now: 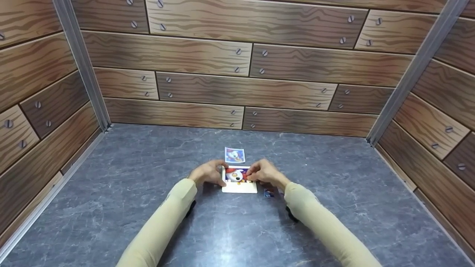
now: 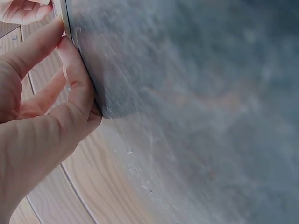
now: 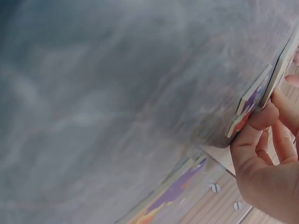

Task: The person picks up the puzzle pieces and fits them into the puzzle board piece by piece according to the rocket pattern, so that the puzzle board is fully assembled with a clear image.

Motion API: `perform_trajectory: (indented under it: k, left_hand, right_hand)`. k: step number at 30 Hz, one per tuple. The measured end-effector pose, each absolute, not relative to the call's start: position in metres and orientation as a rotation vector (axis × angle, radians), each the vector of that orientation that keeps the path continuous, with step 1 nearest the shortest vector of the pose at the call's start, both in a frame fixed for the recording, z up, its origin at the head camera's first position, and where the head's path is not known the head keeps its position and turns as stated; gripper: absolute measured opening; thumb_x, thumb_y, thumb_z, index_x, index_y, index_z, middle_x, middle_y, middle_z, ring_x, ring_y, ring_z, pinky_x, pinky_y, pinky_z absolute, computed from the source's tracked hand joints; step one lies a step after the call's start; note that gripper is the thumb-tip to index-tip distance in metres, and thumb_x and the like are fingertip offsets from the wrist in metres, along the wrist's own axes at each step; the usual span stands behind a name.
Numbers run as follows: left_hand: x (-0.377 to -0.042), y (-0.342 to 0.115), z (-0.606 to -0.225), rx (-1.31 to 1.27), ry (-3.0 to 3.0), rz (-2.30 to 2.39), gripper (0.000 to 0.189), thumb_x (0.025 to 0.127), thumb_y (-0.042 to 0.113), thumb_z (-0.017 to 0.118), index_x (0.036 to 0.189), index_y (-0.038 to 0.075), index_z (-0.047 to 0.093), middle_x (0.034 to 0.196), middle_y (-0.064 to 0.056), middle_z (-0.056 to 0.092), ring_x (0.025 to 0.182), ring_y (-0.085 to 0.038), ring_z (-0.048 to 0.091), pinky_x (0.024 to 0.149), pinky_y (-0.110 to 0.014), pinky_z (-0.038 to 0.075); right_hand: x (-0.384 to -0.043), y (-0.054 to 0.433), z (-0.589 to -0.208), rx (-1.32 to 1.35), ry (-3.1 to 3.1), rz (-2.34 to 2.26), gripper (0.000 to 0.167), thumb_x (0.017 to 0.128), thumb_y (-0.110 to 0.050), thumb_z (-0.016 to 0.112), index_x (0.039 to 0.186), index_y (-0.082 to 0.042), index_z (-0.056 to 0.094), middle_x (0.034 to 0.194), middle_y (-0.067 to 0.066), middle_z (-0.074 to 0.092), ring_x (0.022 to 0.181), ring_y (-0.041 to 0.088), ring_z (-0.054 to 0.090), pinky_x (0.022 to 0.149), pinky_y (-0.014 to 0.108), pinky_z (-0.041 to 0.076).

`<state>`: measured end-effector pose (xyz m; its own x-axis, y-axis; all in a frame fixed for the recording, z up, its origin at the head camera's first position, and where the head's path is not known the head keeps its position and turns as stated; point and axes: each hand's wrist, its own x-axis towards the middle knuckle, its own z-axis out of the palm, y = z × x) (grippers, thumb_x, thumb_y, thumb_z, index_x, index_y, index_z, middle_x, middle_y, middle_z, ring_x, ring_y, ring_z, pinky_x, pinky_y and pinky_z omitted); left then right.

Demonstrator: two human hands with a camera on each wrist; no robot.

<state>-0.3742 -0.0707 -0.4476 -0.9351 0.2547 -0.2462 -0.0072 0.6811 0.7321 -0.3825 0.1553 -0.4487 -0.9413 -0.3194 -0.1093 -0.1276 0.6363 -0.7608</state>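
A jigsaw puzzle board (image 1: 239, 188) with a pale frame lies flat on the table. Its far half shows a cartoon picture with a white face and red parts; its near half is bare and pale. My left hand (image 1: 210, 172) grips the board's left edge, thumb near and fingers far. Over the picture's right side, my right hand (image 1: 264, 172) pinches a small puzzle piece, mostly hidden by the fingertips. Two loose puzzle pieces (image 3: 252, 93) lie close beside the board, under the right hand. Another loose piece (image 1: 269, 193) rests by the right wrist.
A square picture card (image 1: 234, 155) with a similar cartoon lies just beyond the board. The grey marbled table (image 1: 148, 155) is enclosed by wood-patterned panels (image 1: 207, 85) at the back and both sides, with metal corner posts (image 1: 87, 70).
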Motion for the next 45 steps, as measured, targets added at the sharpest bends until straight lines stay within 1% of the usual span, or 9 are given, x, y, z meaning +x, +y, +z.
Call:
perform_trajectory:
  k: [7, 14, 20, 24, 30, 34, 37, 40, 45]
  left_hand:
    - [-0.373, -0.070, -0.448, 0.183, 2.556, 1.131, 0.061, 0.071, 0.001, 0.083, 0.126, 0.014, 0.059, 0.112, -0.012, 0.062, 0.089, -0.020, 0.052, 0.082, -0.033, 0.046]
    - [-0.373, -0.072, -0.447, 0.187, 2.556, 1.136, 0.060, 0.072, 0.000, 0.082, 0.124, 0.017, 0.059, 0.109, -0.010, 0.059, 0.088, -0.020, 0.050, 0.082, -0.034, 0.044]
    - [-0.372, -0.073, -0.447, 0.182, 2.564, 1.135, 0.055, 0.070, -0.002, 0.082, 0.118, 0.017, 0.064, 0.126, -0.013, 0.058, 0.103, -0.023, 0.049, 0.100, -0.042, 0.042]
    - [-0.371, -0.074, -0.447, 0.155, 2.558, 1.145, 0.058, 0.070, -0.001, 0.082, 0.122, 0.016, 0.063, 0.132, -0.016, 0.056, 0.109, -0.025, 0.048, 0.105, -0.045, 0.040]
    - [-0.371, -0.072, -0.447, 0.163, 2.569, 1.130, 0.061, 0.070, 0.000, 0.083, 0.124, 0.017, 0.061, 0.123, -0.014, 0.059, 0.101, -0.023, 0.050, 0.099, -0.041, 0.043]
    - [-0.373, -0.072, -0.447, 0.179, 2.556, 1.140, 0.070, 0.072, -0.001, 0.082, 0.134, 0.014, 0.053, 0.117, -0.014, 0.061, 0.095, -0.021, 0.054, 0.091, -0.037, 0.048]
    - [-0.373, -0.071, -0.447, 0.171, 2.560, 1.140, 0.078, 0.072, 0.000, 0.082, 0.141, 0.011, 0.048, 0.122, -0.016, 0.061, 0.104, -0.023, 0.057, 0.096, -0.038, 0.048]
    - [-0.373, -0.071, -0.447, 0.140, 2.579, 1.127, 0.079, 0.072, 0.002, 0.083, 0.143, 0.010, 0.047, 0.130, -0.016, 0.058, 0.117, -0.026, 0.054, 0.105, -0.041, 0.042]
    - [-0.374, -0.070, -0.447, 0.120, 2.574, 1.116, 0.077, 0.073, 0.004, 0.083, 0.142, 0.010, 0.049, 0.133, -0.015, 0.057, 0.121, -0.027, 0.053, 0.108, -0.043, 0.040]
  right_hand:
    - [-0.385, 0.170, -0.448, -0.309, 2.452, -1.287, 0.021, 0.084, -0.005, 0.072, 0.104, 0.002, 0.071, 0.081, -0.001, 0.064, 0.067, 0.010, 0.054, 0.057, 0.022, 0.046]
    - [-0.385, 0.188, -0.442, -0.284, 2.423, -1.229, 0.018, 0.085, -0.006, 0.072, 0.102, -0.002, 0.071, 0.090, 0.002, 0.065, 0.073, 0.013, 0.056, 0.061, 0.025, 0.048]
    - [-0.383, 0.199, -0.438, -0.409, 2.371, -1.128, 0.021, 0.085, -0.007, 0.073, 0.106, -0.004, 0.071, 0.090, 0.002, 0.066, 0.073, 0.012, 0.056, 0.062, 0.026, 0.048]
    - [-0.383, 0.204, -0.438, -0.540, 2.342, -1.057, 0.025, 0.084, -0.006, 0.074, 0.109, -0.002, 0.071, 0.089, 0.000, 0.068, 0.073, 0.009, 0.058, 0.062, 0.024, 0.049]
    - [-0.383, 0.210, -0.441, -0.582, 2.336, -1.035, 0.026, 0.082, -0.004, 0.076, 0.108, -0.002, 0.071, 0.089, -0.001, 0.069, 0.074, 0.007, 0.059, 0.063, 0.023, 0.050]
    - [-0.383, 0.213, -0.440, -0.607, 2.350, -1.022, 0.027, 0.080, -0.003, 0.077, 0.107, -0.002, 0.072, 0.092, 0.002, 0.070, 0.077, 0.007, 0.060, 0.065, 0.022, 0.050]
    - [-0.382, 0.213, -0.438, -0.598, 2.337, -0.998, 0.029, 0.080, -0.002, 0.077, 0.108, -0.003, 0.072, 0.095, 0.003, 0.070, 0.079, 0.009, 0.060, 0.067, 0.022, 0.051]
    - [-0.381, 0.215, -0.437, -0.585, 2.305, -0.990, 0.032, 0.079, -0.001, 0.078, 0.110, -0.003, 0.071, 0.096, 0.003, 0.069, 0.082, 0.010, 0.060, 0.069, 0.022, 0.053]
    - [-0.382, 0.219, -0.438, -0.653, 2.259, -0.956, 0.036, 0.077, 0.001, 0.078, 0.112, -0.001, 0.070, 0.098, 0.004, 0.067, 0.085, 0.011, 0.058, 0.070, 0.020, 0.052]
